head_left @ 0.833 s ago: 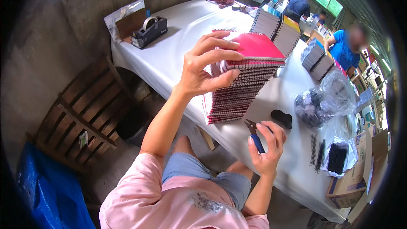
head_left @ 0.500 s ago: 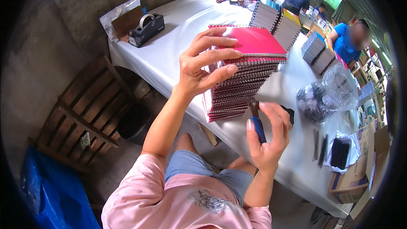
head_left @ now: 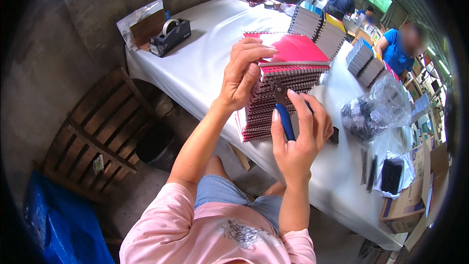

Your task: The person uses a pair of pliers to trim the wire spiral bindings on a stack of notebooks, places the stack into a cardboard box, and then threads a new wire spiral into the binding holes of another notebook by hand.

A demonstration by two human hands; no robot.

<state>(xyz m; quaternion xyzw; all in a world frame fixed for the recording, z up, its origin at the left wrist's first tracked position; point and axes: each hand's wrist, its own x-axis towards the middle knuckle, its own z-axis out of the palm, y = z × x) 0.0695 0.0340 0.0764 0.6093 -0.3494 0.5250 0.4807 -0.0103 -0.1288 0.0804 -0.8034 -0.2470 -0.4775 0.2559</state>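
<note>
A tall stack of red spiral-bound notebooks (head_left: pixel 260 113) stands in front of me, coil edges facing me. My left hand (head_left: pixel 239 77) is closed on the near left corner of the top red notebook (head_left: pixel 299 50), fingers over its cover and thumb at its edge. Held in my right hand (head_left: pixel 299 147) is a pair of blue-handled cutting pliers (head_left: pixel 284 117). The pliers' jaws are up at the coil edge near the top of the stack, close to my left thumb. Whether the jaws grip the wire is too small to tell.
On the white-covered table (head_left: pixel 215 19) are a tape dispenser (head_left: pixel 171 38), stacks of spiral notebooks (head_left: pixel 320 27), a clear plastic bag of black coils (head_left: pixel 364 117) and loose black coils (head_left: pixel 391 176). A cardboard box (head_left: pixel 403 212) stands at right. A co-worker in blue (head_left: pixel 394 49) sits beyond.
My right hand has raised the pliers up and left to the top notebooks' coils. My left hand has shifted right and closed more on the top notebook's corner.
</note>
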